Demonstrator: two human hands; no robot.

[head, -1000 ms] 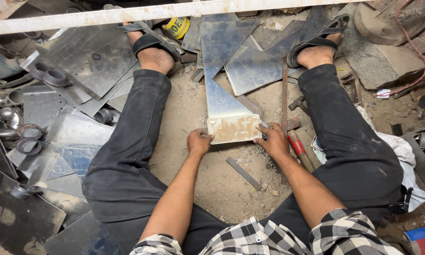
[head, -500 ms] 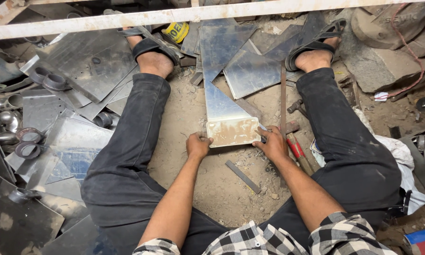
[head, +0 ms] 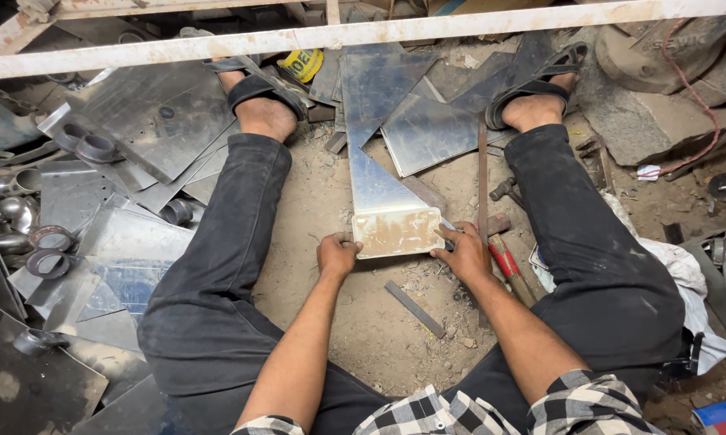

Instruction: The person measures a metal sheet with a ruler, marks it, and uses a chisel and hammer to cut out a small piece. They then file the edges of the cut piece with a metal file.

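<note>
A bent sheet-metal piece (head: 397, 231) lies on the dirt floor (head: 363, 322) between the person's outstretched legs, its near end folded into a rust-stained rectangular flap and its long shiny part tapering away toward the feet. Against the pictures from a second and half a second back, the piece sits in the same spot at the same angle, and neither hand has shifted its grip; the only difference is a slight move of the camera. So the piece is being steadied in place rather than carried or turned.

The left hand (head: 336, 254) is curled shut against the flap's left edge, fingers pinching its lower left corner. The right hand (head: 463, 251) presses on the flap's right edge with fingers closed over it; a thin bluish tool tip seems to show just above its fingers, too small to name.

Just right of the right hand lies a red-handled tool (head: 508, 270), and beside it a long thin metal rod (head: 482, 185) runs toward the right foot. A short flat metal strip (head: 414, 308) rests on the dirt near the hands. Cut metal sheets (head: 427, 133) are heaped near the feet, more sheets and metal rings (head: 50, 250) lie to the left, and a white-painted bar (head: 363, 32) crosses the top.
</note>
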